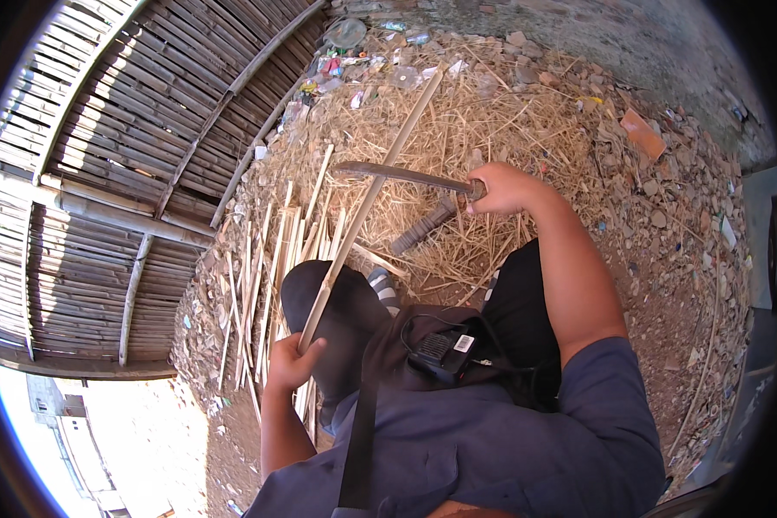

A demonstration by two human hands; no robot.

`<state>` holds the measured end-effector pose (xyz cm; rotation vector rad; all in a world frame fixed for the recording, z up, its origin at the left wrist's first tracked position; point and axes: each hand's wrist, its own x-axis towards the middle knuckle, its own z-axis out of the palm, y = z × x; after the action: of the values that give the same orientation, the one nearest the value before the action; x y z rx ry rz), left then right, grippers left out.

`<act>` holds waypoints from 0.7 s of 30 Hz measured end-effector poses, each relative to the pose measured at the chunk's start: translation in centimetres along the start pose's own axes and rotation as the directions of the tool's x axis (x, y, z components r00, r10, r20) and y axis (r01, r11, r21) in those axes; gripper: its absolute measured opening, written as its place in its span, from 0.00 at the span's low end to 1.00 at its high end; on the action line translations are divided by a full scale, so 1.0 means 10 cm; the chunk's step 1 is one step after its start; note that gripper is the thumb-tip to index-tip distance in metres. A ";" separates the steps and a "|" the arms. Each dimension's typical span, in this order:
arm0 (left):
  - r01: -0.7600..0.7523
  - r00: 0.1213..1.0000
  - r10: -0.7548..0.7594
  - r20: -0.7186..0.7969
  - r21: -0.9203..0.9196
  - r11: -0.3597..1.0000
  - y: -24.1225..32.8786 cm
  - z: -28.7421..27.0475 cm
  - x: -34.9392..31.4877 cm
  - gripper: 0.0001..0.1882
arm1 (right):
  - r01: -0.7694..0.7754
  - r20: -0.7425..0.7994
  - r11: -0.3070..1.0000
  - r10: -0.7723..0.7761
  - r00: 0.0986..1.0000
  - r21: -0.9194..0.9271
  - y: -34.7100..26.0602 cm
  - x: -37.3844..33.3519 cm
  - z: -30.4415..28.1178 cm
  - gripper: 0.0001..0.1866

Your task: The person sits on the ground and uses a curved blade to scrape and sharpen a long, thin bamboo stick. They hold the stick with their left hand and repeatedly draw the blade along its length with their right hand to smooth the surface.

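Observation:
My left hand (292, 361) is closed around the lower end of a long pale bamboo strip (413, 121), which slants up and away over my left knee. In my right hand (508, 188) is the handle of a machete (414, 175) with a dark, slightly curved blade. The blade points left and crosses the strip near its middle; whether it touches the strip I cannot tell. Below the machete, a ridged brownish stick-like piece (423, 229) lies on the shavings. More split bamboo strips (268, 268) lie in a loose pile beside my left leg.
Straw-like bamboo shavings (457, 112) cover the ground ahead. A slatted bamboo wall (129, 112) stands at left, a masonry wall (647, 52) at the back. Rubble, litter and a broken orange tile (643, 134) lie around. A black device (445, 352) with cables rests at my lap.

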<state>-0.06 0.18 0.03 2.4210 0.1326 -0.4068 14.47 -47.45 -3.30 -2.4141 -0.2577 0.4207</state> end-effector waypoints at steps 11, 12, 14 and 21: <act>-0.007 0.999 0.008 -0.043 0.038 0.999 -0.12 0.04 0.00 0.19 | -0.102 0.012 0.995 0.102 0.995 0.005 -0.08 -0.06 -0.09 0.26; 0.014 0.999 -0.013 -0.034 0.022 1.000 -0.15 0.04 0.01 0.19 | -0.125 0.002 0.992 0.125 0.992 -0.013 -0.06 -0.07 -0.10 0.26; 0.043 0.999 -0.042 -0.016 0.014 0.999 -0.08 0.04 0.03 0.19 | -0.148 0.007 0.989 0.148 0.989 -0.015 -0.05 -0.06 -0.10 0.24; 0.067 0.998 -0.066 0.024 -0.015 0.998 -0.17 -0.05 0.06 0.24 | -0.069 0.070 0.998 0.068 0.995 0.012 -0.09 -0.01 0.02 0.21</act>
<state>0.28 1.79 -0.85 2.4000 0.2058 -0.4621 14.24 -46.66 -2.84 -2.4022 -0.2025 0.5361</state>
